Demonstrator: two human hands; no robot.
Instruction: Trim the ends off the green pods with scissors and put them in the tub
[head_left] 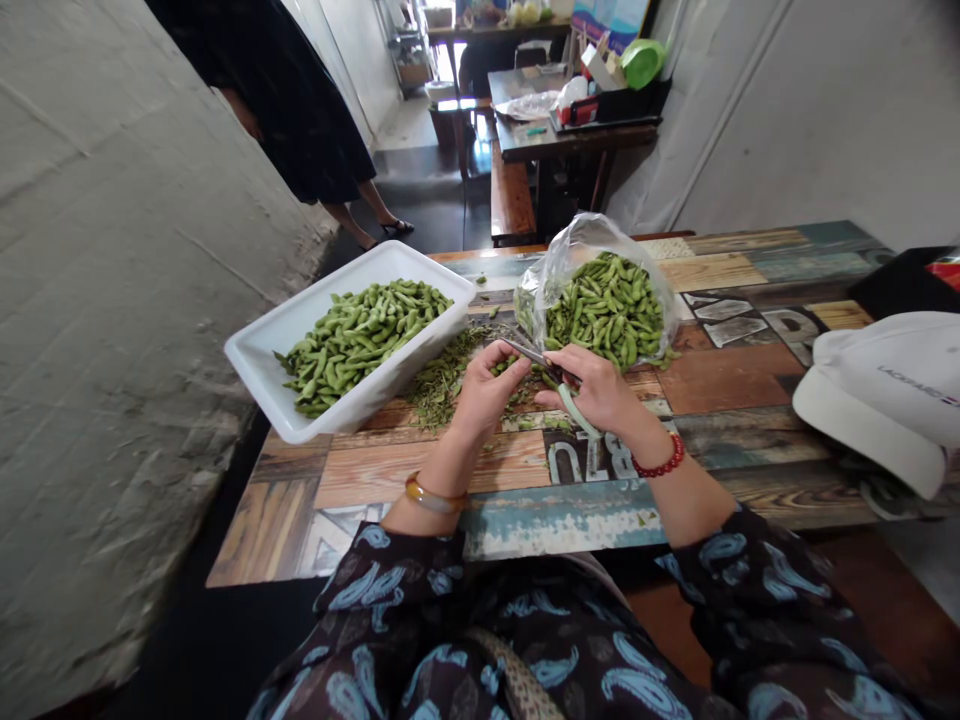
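Observation:
My right hand point(596, 388) grips a pair of scissors point(574, 405) with a pale green handle, the blades pointing left toward my other hand. Between the thumb and fingers of my left hand point(486, 385) is pinched an edamame pod point(502, 367), largely covered by the fingers, close to the blade tips. Beyond my right hand, a clear plastic bag point(581, 235) stands open, full of edamame pods point(611, 305). To the left, a white plastic tub point(277, 335) holds a heap of pods point(367, 340). Trimmed green scraps point(442, 385) lie between tub and bag.
The patchwork wood-pattern table point(427, 470) carries a white cap point(885, 380) and a black box point(907, 285) at the right. A person in dark clothing point(285, 100) stands beyond the tub. Behind are a bench point(511, 195) and another table point(517, 90) with items on it.

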